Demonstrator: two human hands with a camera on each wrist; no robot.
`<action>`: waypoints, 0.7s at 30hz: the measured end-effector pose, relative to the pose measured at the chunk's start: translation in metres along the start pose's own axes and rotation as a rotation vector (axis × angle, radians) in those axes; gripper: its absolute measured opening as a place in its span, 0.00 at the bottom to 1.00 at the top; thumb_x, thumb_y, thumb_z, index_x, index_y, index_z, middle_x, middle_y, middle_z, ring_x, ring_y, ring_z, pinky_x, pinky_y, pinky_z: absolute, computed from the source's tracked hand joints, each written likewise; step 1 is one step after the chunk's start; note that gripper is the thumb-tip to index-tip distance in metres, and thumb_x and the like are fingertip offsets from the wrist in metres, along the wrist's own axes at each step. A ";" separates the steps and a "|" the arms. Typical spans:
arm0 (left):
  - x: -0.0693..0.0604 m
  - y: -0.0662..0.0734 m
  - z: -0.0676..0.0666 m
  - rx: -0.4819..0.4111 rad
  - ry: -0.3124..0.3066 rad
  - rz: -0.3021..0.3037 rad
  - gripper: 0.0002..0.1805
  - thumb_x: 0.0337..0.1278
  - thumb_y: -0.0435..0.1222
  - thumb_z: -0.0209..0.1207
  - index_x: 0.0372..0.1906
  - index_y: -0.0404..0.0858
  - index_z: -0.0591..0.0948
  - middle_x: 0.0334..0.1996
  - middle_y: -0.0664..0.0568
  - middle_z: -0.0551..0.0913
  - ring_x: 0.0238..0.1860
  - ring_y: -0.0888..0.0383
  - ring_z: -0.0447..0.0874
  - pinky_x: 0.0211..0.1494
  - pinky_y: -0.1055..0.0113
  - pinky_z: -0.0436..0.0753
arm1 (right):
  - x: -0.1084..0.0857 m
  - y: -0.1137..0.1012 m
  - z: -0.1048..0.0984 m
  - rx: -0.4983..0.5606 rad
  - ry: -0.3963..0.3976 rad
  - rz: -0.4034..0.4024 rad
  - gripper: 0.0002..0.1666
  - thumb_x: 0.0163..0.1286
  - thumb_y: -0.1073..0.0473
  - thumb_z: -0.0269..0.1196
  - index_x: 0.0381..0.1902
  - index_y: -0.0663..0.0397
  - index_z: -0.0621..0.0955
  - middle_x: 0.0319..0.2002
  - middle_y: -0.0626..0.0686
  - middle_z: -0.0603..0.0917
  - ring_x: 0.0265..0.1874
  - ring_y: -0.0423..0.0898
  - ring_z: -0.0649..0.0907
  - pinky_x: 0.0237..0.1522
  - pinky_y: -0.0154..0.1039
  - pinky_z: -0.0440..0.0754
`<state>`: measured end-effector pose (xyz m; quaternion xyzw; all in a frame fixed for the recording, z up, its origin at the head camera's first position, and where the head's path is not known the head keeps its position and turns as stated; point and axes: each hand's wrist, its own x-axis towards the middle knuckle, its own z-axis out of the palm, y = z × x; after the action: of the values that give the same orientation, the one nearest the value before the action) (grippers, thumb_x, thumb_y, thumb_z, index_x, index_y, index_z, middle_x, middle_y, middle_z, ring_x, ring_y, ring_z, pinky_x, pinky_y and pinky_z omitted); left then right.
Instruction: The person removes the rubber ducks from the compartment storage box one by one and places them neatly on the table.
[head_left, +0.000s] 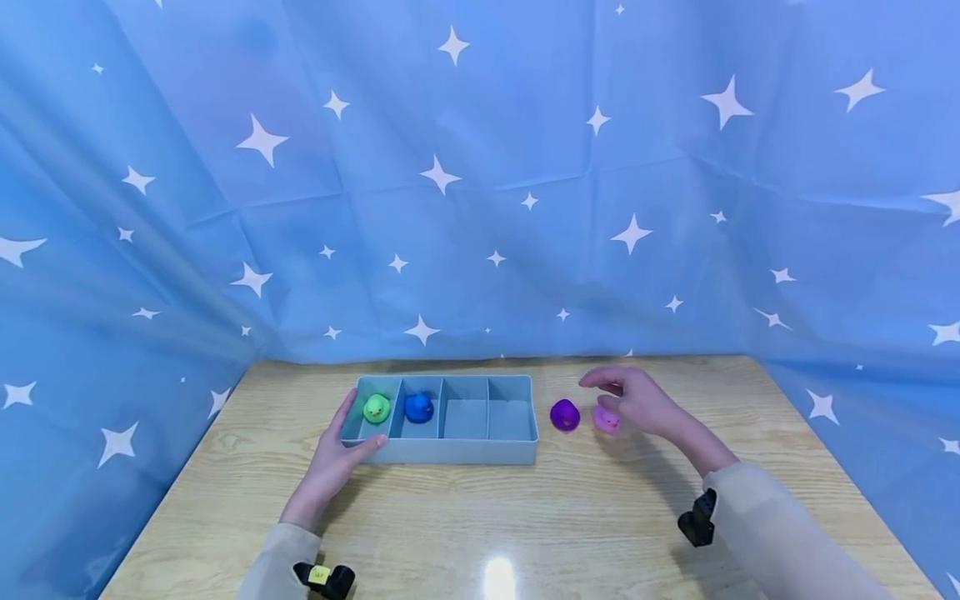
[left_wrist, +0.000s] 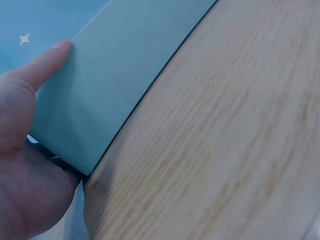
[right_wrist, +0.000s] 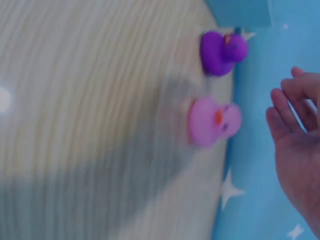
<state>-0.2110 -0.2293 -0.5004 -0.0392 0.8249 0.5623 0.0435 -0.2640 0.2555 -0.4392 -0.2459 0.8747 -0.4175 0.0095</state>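
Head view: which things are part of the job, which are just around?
Part of the job, it seems:
- tray, left hand holding one end
- green duck, blue duck, inside it
- purple duck, pink duck, outside it; right hand near the pink one

Just around:
- star-print cloth
- wooden table, as work surface

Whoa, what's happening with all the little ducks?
A person's left hand is holding the left end of a blue tray. The green duck sits in its leftmost compartment, and the blue duck is in the next one. The right hand is hovering by the pink duck, not gripping it. That duck and the purple duck are on the table, right of the tray.
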 end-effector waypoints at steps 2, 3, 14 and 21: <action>0.000 0.000 0.001 -0.004 -0.002 0.000 0.55 0.65 0.48 0.68 0.84 0.56 0.43 0.83 0.39 0.42 0.81 0.36 0.35 0.76 0.31 0.44 | 0.006 -0.009 0.003 0.005 0.013 -0.002 0.19 0.66 0.77 0.61 0.55 0.70 0.83 0.56 0.65 0.84 0.60 0.66 0.80 0.62 0.55 0.78; 0.000 0.000 0.001 -0.006 0.000 0.000 0.55 0.65 0.47 0.68 0.84 0.56 0.43 0.83 0.40 0.42 0.81 0.36 0.35 0.76 0.31 0.44 | 0.010 -0.013 0.006 0.013 0.023 -0.001 0.19 0.67 0.77 0.62 0.55 0.69 0.83 0.55 0.65 0.84 0.59 0.65 0.81 0.61 0.54 0.79; -0.003 -0.002 -0.003 -0.021 0.010 -0.020 0.54 0.65 0.49 0.67 0.84 0.59 0.43 0.83 0.41 0.41 0.81 0.36 0.34 0.75 0.30 0.43 | 0.054 -0.063 0.055 0.152 0.013 -0.014 0.17 0.70 0.70 0.63 0.56 0.65 0.84 0.55 0.63 0.85 0.59 0.63 0.82 0.61 0.53 0.80; 0.000 -0.002 0.001 -0.042 0.015 -0.005 0.54 0.65 0.49 0.68 0.84 0.60 0.45 0.83 0.43 0.42 0.81 0.37 0.35 0.75 0.29 0.44 | 0.079 -0.100 0.091 0.196 -0.067 -0.051 0.18 0.72 0.69 0.62 0.58 0.64 0.83 0.56 0.60 0.85 0.59 0.59 0.81 0.63 0.56 0.78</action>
<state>-0.2103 -0.2295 -0.5024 -0.0461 0.8132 0.5789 0.0380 -0.2714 0.1016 -0.4104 -0.2799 0.8223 -0.4927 0.0524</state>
